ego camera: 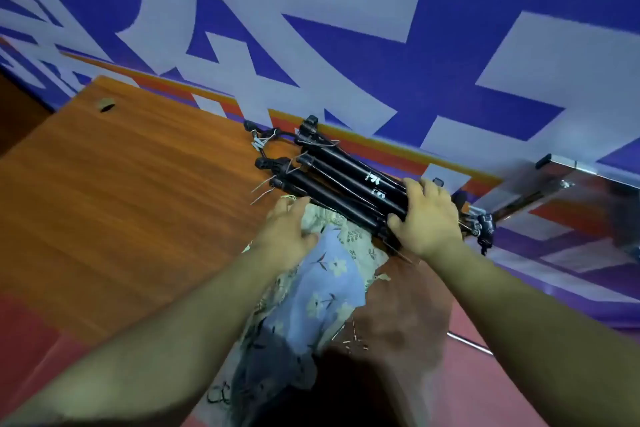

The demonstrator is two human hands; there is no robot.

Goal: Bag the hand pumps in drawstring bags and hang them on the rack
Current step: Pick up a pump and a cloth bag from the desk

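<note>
Several black hand pumps (332,177) lie side by side in a bundle on the wooden table (121,191), near its far right edge, with hoses and thin wires at their far ends. My right hand (427,218) grips the near end of the bundle from above. A pile of floral drawstring bags (329,274), blue and cream, lies just in front of the pumps. My left hand (287,232) rests on top of the cloth with its fingers curled into the fabric. The rack shows as a metal frame (561,166) at the right, blurred.
A blue and white banner (311,28) with orange stripes runs behind the table. A small chip marks the table's far left corner (105,104). Red floor shows at the bottom left and right. A dark shadow covers the near end of the cloth.
</note>
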